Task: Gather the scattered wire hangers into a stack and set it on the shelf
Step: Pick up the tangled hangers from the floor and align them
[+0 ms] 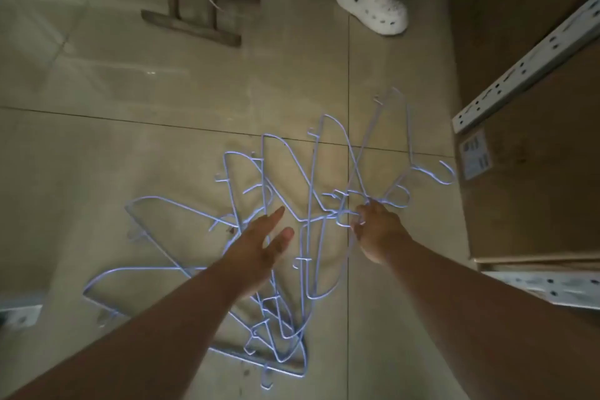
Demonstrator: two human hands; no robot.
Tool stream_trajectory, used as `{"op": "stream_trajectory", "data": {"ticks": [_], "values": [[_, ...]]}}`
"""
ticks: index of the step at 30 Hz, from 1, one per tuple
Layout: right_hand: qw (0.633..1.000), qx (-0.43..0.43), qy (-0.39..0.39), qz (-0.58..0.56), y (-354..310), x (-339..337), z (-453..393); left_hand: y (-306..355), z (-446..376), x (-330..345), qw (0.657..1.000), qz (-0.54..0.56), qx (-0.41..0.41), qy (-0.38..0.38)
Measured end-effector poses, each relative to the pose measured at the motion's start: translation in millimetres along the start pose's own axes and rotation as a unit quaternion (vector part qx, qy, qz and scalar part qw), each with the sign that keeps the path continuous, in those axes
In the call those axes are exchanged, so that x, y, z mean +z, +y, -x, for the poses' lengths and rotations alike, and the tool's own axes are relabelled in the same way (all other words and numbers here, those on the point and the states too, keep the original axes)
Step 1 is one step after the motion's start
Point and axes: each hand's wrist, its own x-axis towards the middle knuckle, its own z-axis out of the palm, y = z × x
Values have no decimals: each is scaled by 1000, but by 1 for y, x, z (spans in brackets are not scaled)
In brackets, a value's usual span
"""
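Several pale blue wire hangers lie tangled on the tiled floor at the centre and lower centre of the head view. My right hand is closed around the hook ends of a few hangers that fan out toward the upper right. My left hand hovers flat over the middle of the tangle, fingers spread and holding nothing. More hangers lie loose to the left and below my left forearm. The metal shelf stands at the right edge.
A cardboard box sits inside the shelf frame on the right, its lower rail close to my right forearm. Another person's foot in a white clog stands at the top. A wooden stand's base is at the upper left.
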Motion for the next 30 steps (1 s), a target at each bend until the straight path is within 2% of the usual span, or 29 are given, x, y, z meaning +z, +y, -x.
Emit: {"op": "stream_trajectory", "data": {"ticks": [4, 9, 11, 13, 16, 18, 20, 21, 22, 23, 25, 27, 30], "values": [[996, -45, 42, 67, -6, -3, 5, -5, 0, 11, 1000, 16, -20, 18], [979, 2, -57, 193, -29, 6, 18, -6, 6, 26, 997, 71, -31, 9], [992, 6, -54, 118, -40, 21, 39, -5, 14, 29, 996, 81, -45, 6], [1000, 23, -17, -7, -53, 34, 65, -6, 21, 30, 995, 79, -53, -6], [978, 86, 23, -187, -72, 43, 91, -15, 28, 30, 996, 65, -61, -23], [927, 207, 29, -312, -88, 40, 96, -23, 30, 28, 996, 71, -57, -22], [850, 314, 34, -421, -99, 40, 96, -25, 31, 27, 996, 74, -52, -19], [816, 332, 36, -471, -104, 41, 97, -24, 31, 25, 995, 75, -55, -22], [801, 325, 39, -501, -109, 42, 99, -22, 31, 23, 995, 76, -57, -25], [814, 304, 48, -493, -112, 46, 101, -18, 31, 19, 995, 78, -57, -25], [877, 239, 58, -413, -111, 45, 109, -10, 31, 14, 994, 87, -56, -19], [924, 204, 60, -318, -107, 42, 111, -6, 29, 10, 994, 87, -59, -26], [960, 190, 40, -202, -103, 43, 113, -9, 24, 8, 990, 97, -96, -30]]}}
